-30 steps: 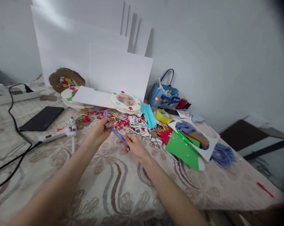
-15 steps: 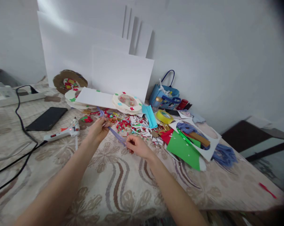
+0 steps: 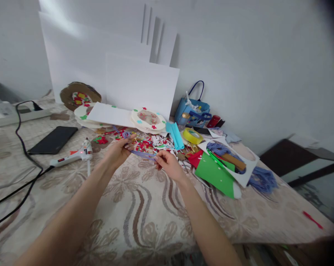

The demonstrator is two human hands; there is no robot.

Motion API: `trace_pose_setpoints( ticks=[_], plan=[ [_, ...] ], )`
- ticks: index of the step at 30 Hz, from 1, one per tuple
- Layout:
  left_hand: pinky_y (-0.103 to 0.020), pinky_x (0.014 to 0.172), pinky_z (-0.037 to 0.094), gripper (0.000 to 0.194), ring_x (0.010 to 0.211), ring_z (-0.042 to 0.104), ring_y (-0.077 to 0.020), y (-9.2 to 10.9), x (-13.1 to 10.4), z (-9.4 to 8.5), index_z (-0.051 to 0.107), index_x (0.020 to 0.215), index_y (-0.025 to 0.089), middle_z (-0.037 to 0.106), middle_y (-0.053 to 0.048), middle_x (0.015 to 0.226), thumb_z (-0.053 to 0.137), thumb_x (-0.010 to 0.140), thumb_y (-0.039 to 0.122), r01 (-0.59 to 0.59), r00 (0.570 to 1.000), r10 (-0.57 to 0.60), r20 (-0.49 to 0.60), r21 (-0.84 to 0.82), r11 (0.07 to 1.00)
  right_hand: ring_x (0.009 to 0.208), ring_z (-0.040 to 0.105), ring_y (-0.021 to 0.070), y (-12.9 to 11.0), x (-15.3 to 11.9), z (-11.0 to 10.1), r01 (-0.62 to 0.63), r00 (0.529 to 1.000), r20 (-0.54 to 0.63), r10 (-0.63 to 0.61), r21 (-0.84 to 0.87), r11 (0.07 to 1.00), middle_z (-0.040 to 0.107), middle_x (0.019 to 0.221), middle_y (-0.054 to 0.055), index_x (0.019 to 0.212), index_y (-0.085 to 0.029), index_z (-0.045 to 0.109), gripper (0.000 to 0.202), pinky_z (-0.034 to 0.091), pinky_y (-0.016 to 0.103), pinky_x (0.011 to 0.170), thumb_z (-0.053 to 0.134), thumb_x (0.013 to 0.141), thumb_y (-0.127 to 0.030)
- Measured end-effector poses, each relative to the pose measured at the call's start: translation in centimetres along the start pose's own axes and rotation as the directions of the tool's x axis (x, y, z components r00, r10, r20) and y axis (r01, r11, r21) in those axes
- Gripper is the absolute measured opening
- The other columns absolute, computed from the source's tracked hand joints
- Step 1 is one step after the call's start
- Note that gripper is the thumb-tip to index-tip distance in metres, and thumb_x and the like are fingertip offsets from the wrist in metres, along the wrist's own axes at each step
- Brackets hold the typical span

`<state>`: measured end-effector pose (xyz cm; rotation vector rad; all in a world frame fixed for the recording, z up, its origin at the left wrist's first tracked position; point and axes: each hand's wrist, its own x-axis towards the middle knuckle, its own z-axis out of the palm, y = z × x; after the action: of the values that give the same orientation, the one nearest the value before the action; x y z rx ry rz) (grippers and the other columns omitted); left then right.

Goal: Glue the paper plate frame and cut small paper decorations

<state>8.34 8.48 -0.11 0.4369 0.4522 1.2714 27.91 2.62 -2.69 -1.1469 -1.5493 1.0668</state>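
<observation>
A length of purple yarn (image 3: 143, 154) runs nearly level between my two hands, above the patterned tablecloth. My left hand (image 3: 119, 149) is closed on one end of it, and a small purple tangle (image 3: 126, 135) shows just beyond the fingers. The other end is pinched between thumb and fingers of my right hand (image 3: 165, 162). Behind the hands lies a heap of red, white and green paper scraps (image 3: 149, 144). A round white piece with small flowers (image 3: 149, 120) rests behind the scraps.
To the left are a hot glue gun (image 3: 72, 158), a black phone (image 3: 53, 140) and cables. Yellow tape (image 3: 192, 136), a green sheet (image 3: 215, 173) and more purple yarn (image 3: 263, 180) lie right. A blue bag (image 3: 193, 111) and white boards (image 3: 142, 88) stand at the back.
My right hand has moved up and slightly right, so the yarn is now closer to level. My left hand has shifted slightly right, its fingers further extended. The view has shifted a little.
</observation>
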Motion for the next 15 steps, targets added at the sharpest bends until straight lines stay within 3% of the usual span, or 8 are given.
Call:
trace_pose_setpoints(
  ticks=[4,10,13,15],
  plan=[
    [-0.014,0.038,0.033,0.029,0.042,0.038,-0.0044,-0.2,0.4,-0.3,0.058,0.072,0.009,0.045,0.001,0.056,0.037,0.090,0.003,-0.029,1.000,0.029,-0.005,-0.010,1.000,0.053,0.055,0.0100,-0.3,-0.1,-0.2,0.041,0.998,-0.047,-0.042,-0.022,0.999,0.054,0.065,-0.003,0.078,-0.019,0.051,0.023,0.047,0.024,0.054,0.056,0.082,-0.042],
    [-0.014,0.035,0.030,0.036,0.038,0.036,-0.0037,0.0,0.8,-1.1,0.045,0.060,0.014,0.039,0.004,0.052,0.033,0.092,0.005,-0.033,0.999,0.032,-0.042,-0.034,0.999,0.052,0.055,0.0105,-0.6,-0.5,-0.1,0.061,0.998,0.006,-0.060,-0.129,0.990,0.055,0.064,-0.003,0.077,-0.020,0.049,0.019,0.045,0.023,0.051,0.053,0.085,-0.036],
    [-0.013,0.037,0.033,0.035,0.039,0.037,-0.0040,0.2,1.0,-1.4,0.043,0.061,0.015,0.038,0.004,0.052,0.032,0.093,0.008,-0.024,0.998,0.021,-0.054,-0.039,0.999,0.051,0.054,0.0099,-1.2,-0.9,-0.1,0.094,0.994,0.077,-0.081,-0.194,0.977,0.055,0.064,-0.003,0.076,-0.019,0.050,0.018,0.043,0.021,0.049,0.051,0.086,-0.035],
    [-0.012,0.039,0.036,0.034,0.039,0.038,-0.0036,0.3,1.1,-1.5,0.042,0.063,0.016,0.038,0.004,0.052,0.030,0.094,0.009,-0.004,0.999,0.002,-0.052,-0.032,0.999,0.051,0.054,0.0096,-1.7,-1.3,0.1,0.148,0.977,0.185,-0.107,-0.228,0.962,0.054,0.064,-0.003,0.075,-0.019,0.051,0.019,0.042,0.021,0.050,0.051,0.087,-0.035]
  ],
)
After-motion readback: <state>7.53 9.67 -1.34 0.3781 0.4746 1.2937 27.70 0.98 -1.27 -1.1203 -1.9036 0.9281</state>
